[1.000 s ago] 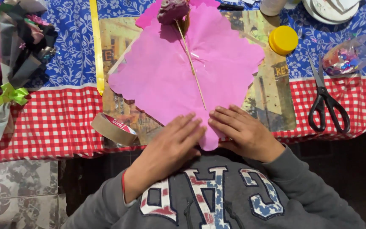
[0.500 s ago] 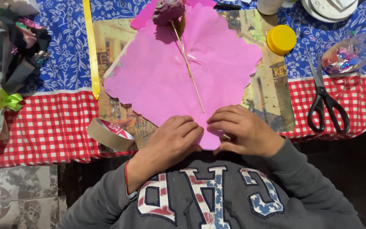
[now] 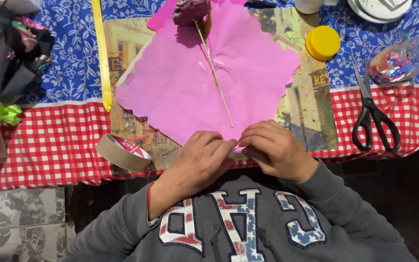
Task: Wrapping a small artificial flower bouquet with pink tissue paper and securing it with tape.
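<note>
A pink wavy-edged wrapping sheet [image 3: 190, 87] lies on the table with a thin wooden stick [image 3: 214, 75] across it, a dark purple flower head [image 3: 190, 9] at the stick's far end. My left hand [image 3: 197, 162] and my right hand [image 3: 272, 148] meet at the sheet's near corner, fingers pinched on the pink edge. Both hands rest at the table's front edge, over a picture placemat [image 3: 306, 106].
A roll of brown tape [image 3: 122, 153] sits left of my left hand. Black scissors [image 3: 374, 116] lie at the right, with a yellow lid [image 3: 322, 42] and a clear bag of beads [image 3: 398, 60] beyond. A yellow ribbon strip [image 3: 100, 53] and wrapped bundles [image 3: 6, 73] lie at the left.
My hands have stayed at the sheet's near corner, fingers drawing closer together on the edge. The view shifted slightly.
</note>
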